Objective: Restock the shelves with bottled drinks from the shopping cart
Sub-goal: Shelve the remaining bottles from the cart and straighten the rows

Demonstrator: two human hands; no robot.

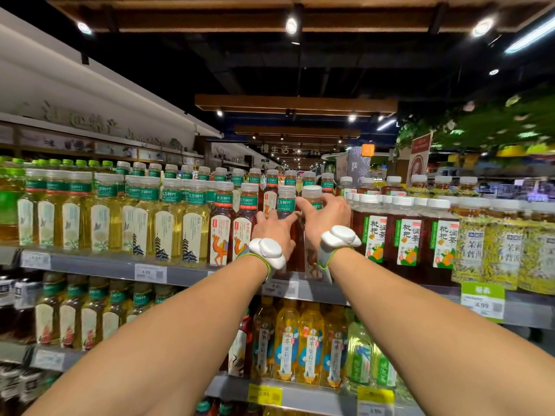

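Both of my arms reach up to the top shelf (99, 267). My left hand (274, 232) holds the body of a dark tea bottle (286, 202) with a clear cap and green neck label, thumb out to the right. My right hand (327, 213) grips a second dark tea bottle (312, 193) just below its cap, thumb on the left side and fingers round the right. The two bottles stand upright side by side in the row of camel-label dark tea bottles (222, 232). Both wrists carry white devices. The shopping cart is out of view.
Yellow-green tea bottles (168, 223) fill the shelf to the left, and loquat tea bottles (408, 235) stand close on the right. A lower shelf (300, 399) holds yellow tea bottles (309, 343). Price tags line the shelf edges. The aisle runs ahead beyond the shelf.
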